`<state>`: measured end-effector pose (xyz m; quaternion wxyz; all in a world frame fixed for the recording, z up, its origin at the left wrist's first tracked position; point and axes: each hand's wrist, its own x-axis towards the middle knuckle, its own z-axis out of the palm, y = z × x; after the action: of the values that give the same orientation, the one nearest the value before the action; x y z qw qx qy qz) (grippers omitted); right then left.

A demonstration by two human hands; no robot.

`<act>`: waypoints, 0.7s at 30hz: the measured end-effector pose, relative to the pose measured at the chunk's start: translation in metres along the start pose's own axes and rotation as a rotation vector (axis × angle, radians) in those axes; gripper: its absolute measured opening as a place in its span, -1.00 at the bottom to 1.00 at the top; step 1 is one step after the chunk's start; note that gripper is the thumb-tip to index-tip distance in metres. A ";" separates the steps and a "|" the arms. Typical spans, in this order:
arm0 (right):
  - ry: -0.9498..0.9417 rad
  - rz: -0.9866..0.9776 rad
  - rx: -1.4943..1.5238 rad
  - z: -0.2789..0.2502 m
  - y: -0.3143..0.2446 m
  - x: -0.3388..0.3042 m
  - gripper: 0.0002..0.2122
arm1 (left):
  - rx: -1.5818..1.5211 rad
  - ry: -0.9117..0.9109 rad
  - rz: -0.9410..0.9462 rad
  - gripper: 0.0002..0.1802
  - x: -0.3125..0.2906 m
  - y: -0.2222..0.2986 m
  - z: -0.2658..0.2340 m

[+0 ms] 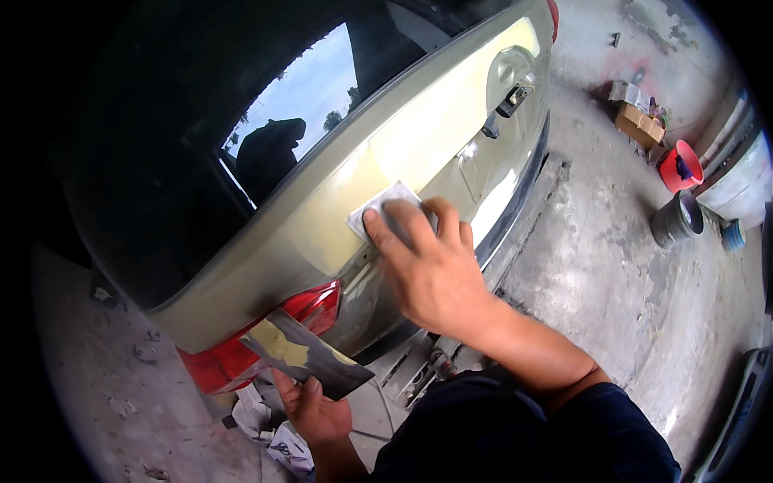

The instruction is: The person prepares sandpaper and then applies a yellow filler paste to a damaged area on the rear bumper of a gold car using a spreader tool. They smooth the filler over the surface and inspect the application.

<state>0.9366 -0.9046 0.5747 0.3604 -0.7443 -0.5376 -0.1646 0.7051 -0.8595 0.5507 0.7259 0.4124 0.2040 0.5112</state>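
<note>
My right hand (435,270) is closed on a flat, pale grey putty spreader (393,198), pressed against the car's tailgate (302,197). Around it, pale yellow filler (342,229) covers a wide band of the panel. Lower down, my left hand (310,406) grips the edge of a dark putty board (326,366), which carries a smear of yellow putty (278,342). This board overlaps part of the red tail light (326,306). My left fingers are partly hidden behind the board.
The dark rear window (177,161) reflects sky. Loose wires and a black fitting (511,101) stick out of the tailgate. On the concrete floor at right stand a grey bucket (675,221), a red bucket (680,167) and a cardboard box (640,125). Papers (290,447) lie below my left hand.
</note>
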 end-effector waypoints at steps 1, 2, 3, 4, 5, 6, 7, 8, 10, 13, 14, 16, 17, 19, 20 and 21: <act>0.009 -0.010 0.002 0.010 0.002 -0.010 -0.51 | 0.004 0.011 -0.001 -0.23 0.000 -0.001 -0.001; 0.013 -0.026 0.002 0.017 0.003 -0.018 -0.51 | 0.013 0.021 0.001 -0.22 -0.001 -0.001 -0.002; 0.017 -0.041 0.000 0.023 0.006 -0.025 -0.50 | 0.022 -0.016 0.003 -0.24 0.000 -0.001 -0.005; 0.021 -0.055 -0.002 0.029 0.009 -0.031 -0.50 | 0.031 -0.053 0.004 -0.26 0.001 -0.002 -0.011; 0.024 -0.053 0.012 0.037 0.011 -0.035 -0.48 | 0.044 -0.091 0.008 -0.27 0.001 -0.002 -0.014; 0.035 -0.056 0.031 0.043 0.015 -0.040 -0.48 | 0.042 -0.091 0.005 -0.28 0.001 -0.002 -0.012; 0.046 -0.057 0.048 0.047 0.020 -0.045 -0.48 | 0.039 -0.092 0.001 -0.28 0.001 -0.004 -0.009; 0.064 -0.064 0.065 0.049 0.021 -0.046 -0.48 | 0.034 -0.096 0.003 -0.29 0.002 -0.002 -0.007; 0.102 -0.060 0.068 0.040 0.021 -0.049 -0.48 | 0.049 -0.042 0.004 -0.26 0.001 0.003 -0.007; 0.149 -0.072 0.045 0.032 0.025 -0.045 -0.47 | 0.044 -0.025 0.004 -0.25 0.000 0.004 -0.008; 0.167 -0.081 0.024 0.029 0.029 -0.040 -0.47 | 0.030 -0.038 0.004 -0.24 0.001 0.003 -0.007; 0.129 -0.086 0.035 0.028 0.035 -0.035 -0.47 | 0.063 -0.010 -0.013 -0.24 -0.001 0.003 -0.004; 0.133 -0.095 0.037 0.030 0.037 -0.033 -0.47 | 0.080 0.006 -0.018 -0.24 -0.001 0.003 -0.002; 0.146 -0.109 0.056 0.035 0.040 -0.029 -0.46 | 0.094 -0.007 -0.007 -0.23 0.000 0.004 -0.004; 0.149 -0.111 0.066 0.040 0.044 -0.029 -0.46 | 0.097 -0.012 -0.008 -0.23 0.000 0.003 -0.004; 0.152 -0.114 0.076 0.045 0.047 -0.030 -0.46 | 0.103 -0.016 -0.006 -0.23 0.000 0.002 -0.004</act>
<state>0.9622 -0.9012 0.5080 0.4179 -0.6836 -0.5562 -0.2204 0.7009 -0.8573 0.5495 0.7068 0.4527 0.2257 0.4946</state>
